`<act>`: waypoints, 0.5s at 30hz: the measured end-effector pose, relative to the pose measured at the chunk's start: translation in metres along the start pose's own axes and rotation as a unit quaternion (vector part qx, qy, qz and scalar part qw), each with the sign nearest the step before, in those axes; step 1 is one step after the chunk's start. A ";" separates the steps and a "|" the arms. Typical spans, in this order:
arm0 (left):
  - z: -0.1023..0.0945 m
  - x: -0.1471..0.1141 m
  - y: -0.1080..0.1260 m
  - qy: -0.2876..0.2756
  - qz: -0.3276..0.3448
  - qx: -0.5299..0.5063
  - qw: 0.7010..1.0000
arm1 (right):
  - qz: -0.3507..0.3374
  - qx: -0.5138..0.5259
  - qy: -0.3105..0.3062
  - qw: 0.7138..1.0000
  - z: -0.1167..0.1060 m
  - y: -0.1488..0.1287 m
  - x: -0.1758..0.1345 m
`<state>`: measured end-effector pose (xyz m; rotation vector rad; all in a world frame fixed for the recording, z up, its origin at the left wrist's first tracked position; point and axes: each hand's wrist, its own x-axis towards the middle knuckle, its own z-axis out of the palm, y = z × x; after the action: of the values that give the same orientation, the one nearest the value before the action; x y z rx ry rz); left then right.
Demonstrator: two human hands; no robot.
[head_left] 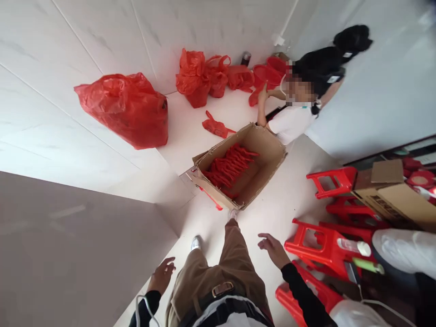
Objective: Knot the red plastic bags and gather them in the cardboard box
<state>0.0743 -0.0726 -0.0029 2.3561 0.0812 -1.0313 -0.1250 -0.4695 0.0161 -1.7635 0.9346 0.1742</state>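
Both of the person's hands are empty and hang apart at hip level: the left hand (162,274) has its fingers loosely curled and spread, gripping nothing, and the right hand (272,248) is open with fingers extended toward the stacked red stools (323,247) just beside it. The nearest work item ahead is the cardboard box (269,152), which lies tilted on the floor in front of the person's shoes, its flaps open and a row of red hangers (229,168) resting inside along one wall. A trip hazard probably exists: the box sits directly in the walking line, and one red piece protrudes from under its lower edge near the forward shoe. The stools on the right form an uneven stack with a plastic bottle (354,246) lying on top; a careless brush from the right hand could dislodge the bottle or shift the stack. A thin white cable (141,306) loops near the left wrist and could snag on a stool leg or box flap. A second person (294,120) crouches past the box, one hand on red items beside several red bags (127,109); moving or tipping the box toward that side risks contact with that person.
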 end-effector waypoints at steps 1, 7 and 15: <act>0.000 0.008 0.013 -0.004 -0.002 -0.034 0.999 | -0.022 0.003 -0.011 1.000 -0.017 -0.019 0.030; 0.004 0.013 0.141 -0.024 0.014 -0.238 0.971 | -0.088 -0.070 -0.090 0.990 -0.087 -0.122 0.251; 0.093 0.106 0.354 0.041 -0.023 -0.441 0.897 | -0.118 -0.324 -0.083 0.935 -0.106 -0.159 0.495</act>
<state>0.1830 -0.4356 0.0392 1.5570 0.5224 -0.6919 0.2836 -0.7921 -0.0855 -2.4057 0.5585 0.5134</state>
